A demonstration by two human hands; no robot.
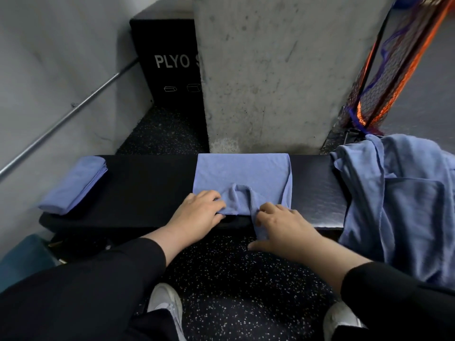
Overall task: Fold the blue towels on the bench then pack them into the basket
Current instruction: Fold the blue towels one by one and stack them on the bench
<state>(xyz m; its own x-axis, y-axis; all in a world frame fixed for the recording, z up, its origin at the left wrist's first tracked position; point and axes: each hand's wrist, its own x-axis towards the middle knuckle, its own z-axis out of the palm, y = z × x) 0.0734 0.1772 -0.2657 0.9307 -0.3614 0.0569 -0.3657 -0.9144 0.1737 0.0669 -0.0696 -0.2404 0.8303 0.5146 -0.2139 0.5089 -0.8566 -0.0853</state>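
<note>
A blue towel (242, 175) lies half folded across the middle of the black bench (150, 183), with a ridge of cloth bunched up at its near edge. My left hand (198, 212) holds the towel's near left edge at the bench's front. My right hand (280, 225) pinches a hanging corner of the same towel just over the bench's edge. A stack of folded blue towels (73, 184) sits at the bench's left end. A heap of unfolded blue towels (403, 193) drapes over the right end. No basket shows.
A concrete pillar (270, 70) rises right behind the bench. A black plyo box (170, 60) stands at the back left, beside a wall with a metal rail (69, 114). Orange and black netting (384, 77) hangs at the right. My white shoes (165, 303) rest on speckled rubber floor.
</note>
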